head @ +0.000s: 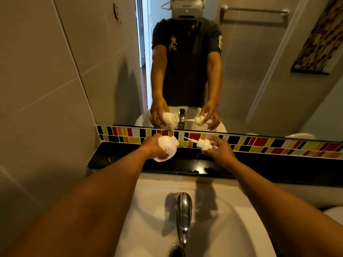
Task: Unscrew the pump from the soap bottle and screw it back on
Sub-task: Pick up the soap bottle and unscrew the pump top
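Note:
My left hand (153, 146) grips a white soap bottle (167, 148) with a pink label, tilted so its open neck points right. My right hand (219, 150) holds the white pump (203, 143), which is off the bottle. The pump's thin dip tube (189, 139) points left toward the bottle's neck, with a small gap between the two. Both are held in the air above the black ledge (278, 164) behind the sink. The mirror (241, 71) repeats the same scene.
A white sink (232, 219) with a chrome tap (183, 214) lies below my arms. A strip of coloured tiles (259, 142) runs along the mirror's lower edge. Grey tiled wall stands to the left. A towel rail shows in the mirror.

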Motion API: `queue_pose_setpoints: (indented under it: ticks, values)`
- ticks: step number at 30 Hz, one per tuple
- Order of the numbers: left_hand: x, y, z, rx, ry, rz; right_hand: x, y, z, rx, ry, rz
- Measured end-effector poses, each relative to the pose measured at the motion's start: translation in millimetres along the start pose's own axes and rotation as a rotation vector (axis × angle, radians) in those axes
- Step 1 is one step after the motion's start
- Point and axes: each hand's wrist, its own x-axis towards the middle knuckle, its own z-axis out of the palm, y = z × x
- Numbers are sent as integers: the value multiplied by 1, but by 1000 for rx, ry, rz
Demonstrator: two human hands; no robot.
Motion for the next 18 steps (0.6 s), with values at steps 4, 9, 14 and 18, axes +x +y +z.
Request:
queue_pose_setpoints:
  ticks: [4, 9, 14, 18]
  values:
    - [-15, 4, -8, 115, 4, 27, -9, -28, -8, -211, -9, -83]
    - [-29, 16, -16, 178, -22, 61, -24, -56, -12, -468, -53, -240]
    - [-40, 30, -18, 187, -81, 98, -38, -77, -11, -587, -8, -395]
    - [-48, 39, -18, 167, -113, 132, -48, -83, -12, -640, 18, -460]
